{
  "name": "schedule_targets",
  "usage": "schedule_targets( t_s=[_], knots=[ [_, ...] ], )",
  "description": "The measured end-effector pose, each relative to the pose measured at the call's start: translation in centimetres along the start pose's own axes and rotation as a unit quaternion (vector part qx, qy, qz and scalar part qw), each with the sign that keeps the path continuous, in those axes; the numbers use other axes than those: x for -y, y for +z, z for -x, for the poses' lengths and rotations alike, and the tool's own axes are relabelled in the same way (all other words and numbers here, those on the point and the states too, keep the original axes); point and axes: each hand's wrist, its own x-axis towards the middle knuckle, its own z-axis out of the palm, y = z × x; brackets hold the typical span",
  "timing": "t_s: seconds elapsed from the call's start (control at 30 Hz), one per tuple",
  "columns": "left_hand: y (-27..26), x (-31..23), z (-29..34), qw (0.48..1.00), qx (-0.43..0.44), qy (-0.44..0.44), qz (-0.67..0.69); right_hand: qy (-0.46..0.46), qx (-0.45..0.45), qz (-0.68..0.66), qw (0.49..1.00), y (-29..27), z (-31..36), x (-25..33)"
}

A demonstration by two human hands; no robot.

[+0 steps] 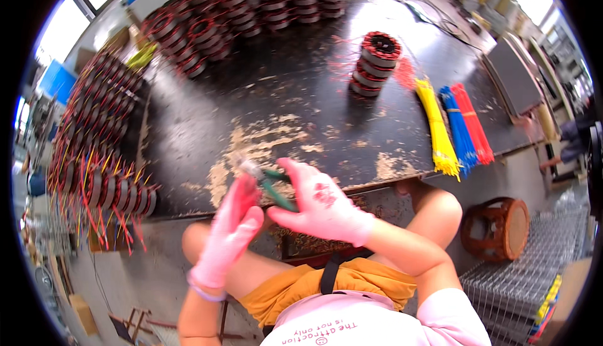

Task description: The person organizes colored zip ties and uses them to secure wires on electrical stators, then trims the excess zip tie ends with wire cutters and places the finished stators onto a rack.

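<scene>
— Head view: what do you have at the centre?

— I see green-handled pliers (274, 189) just below the middle of the frame, at the near edge of the black worktable (301, 88). The right hand (320, 204), in a pink glove, has its fingers wrapped around the handles. The left hand (235, 223), also gloved pink, is curled shut against the tool's metal tip; whether it pinches anything small there I cannot tell.

— And around them?

— I see worn, pale patches on the tabletop right above the hands. Further up, right of centre, stands a short stack of wound coils (375, 63) with red wires. Right of it lie bundles of yellow (438, 129), blue (458, 129) and red cable ties (474, 123), side by side. More coils are heaped at upper left (201, 28) and along the left edge (94, 138). A brown stool (496, 228) sits at lower right, beside a wire rack (540, 264).
</scene>
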Motion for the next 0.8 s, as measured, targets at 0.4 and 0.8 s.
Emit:
schedule_targets(
  t_s=[0.4, 0.8],
  knots=[
    [0.7, 2.5, -5.0, 0.977, -0.103, 0.032, 0.182, 0.188, -0.303, -0.082, 0.930, -13.0, -2.4, -11.8],
    [-5.9, 6.7, -5.4, 0.974, -0.095, 0.045, 0.199, 0.103, -0.410, -0.022, 0.906, -16.2, -9.7, -19.6]
  ],
)
